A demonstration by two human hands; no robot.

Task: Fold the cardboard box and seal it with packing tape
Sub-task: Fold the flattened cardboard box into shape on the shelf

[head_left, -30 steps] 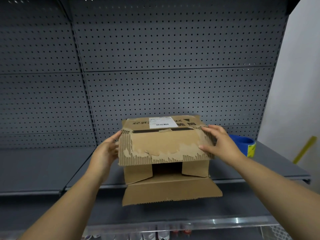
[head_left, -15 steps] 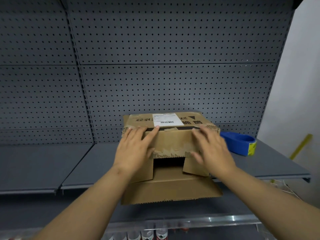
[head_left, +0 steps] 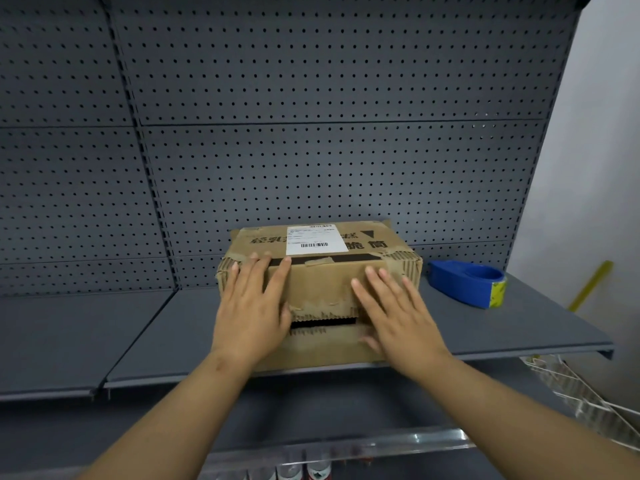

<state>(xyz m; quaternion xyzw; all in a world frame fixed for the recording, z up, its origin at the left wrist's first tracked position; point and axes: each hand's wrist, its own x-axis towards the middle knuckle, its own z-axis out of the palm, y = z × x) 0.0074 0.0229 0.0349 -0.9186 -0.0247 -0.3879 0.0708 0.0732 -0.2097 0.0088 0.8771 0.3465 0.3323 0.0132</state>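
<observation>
A worn brown cardboard box [head_left: 320,282] with a white shipping label lies on its side on the grey shelf [head_left: 173,327], its flapped end facing me. The upper and lower flaps nearly meet, leaving a narrow dark gap between them. My left hand [head_left: 251,313] lies flat with fingers spread on the left part of the flaps. My right hand [head_left: 394,313] presses flat on the right part. A blue packing tape dispenser [head_left: 465,284] with yellowish tape rests on the shelf to the right of the box, untouched.
A grey pegboard wall [head_left: 311,133] backs the shelf. A white wall and a yellow stick [head_left: 588,285] are at far right. A white wire basket [head_left: 581,403] hangs below the shelf at lower right; bottle tops show under the lower shelf edge.
The bottom flap, hanging down before, is now folded up against the box. Both hands slid from the box sides onto the flaps and press them together.
</observation>
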